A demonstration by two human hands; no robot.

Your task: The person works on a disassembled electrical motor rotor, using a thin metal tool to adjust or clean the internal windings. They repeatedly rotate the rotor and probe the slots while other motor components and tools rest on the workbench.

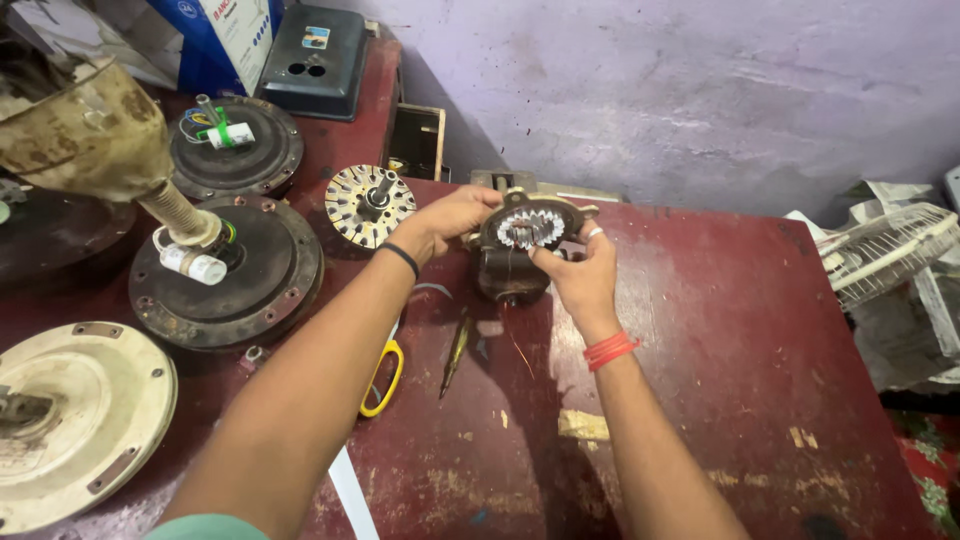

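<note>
Dark red tabletop (700,330), scuffed w/ worn paint patches, against a pale purple wall (700,90). Both hands meet at the far-centre edge on a small motor stator (525,232), toothed ring w/ copper windings, raised just above the tabletop. Left hand (452,218) clenches its left rim, fingers wrapped round the frame; right hand (583,272) grips the right/lower side, fingers curled on the body. Thin reddish wire hangs below it. Near the left forearm: yellow-handled scissors (383,382) & a screwdriver (455,352), both lying flat. Slotted rotor disc (369,205) just left of the left hand. Further left: two dark round fan motor housings (240,280), cream fan cover (75,425). White fan guard (885,250) off the right edge.
</note>
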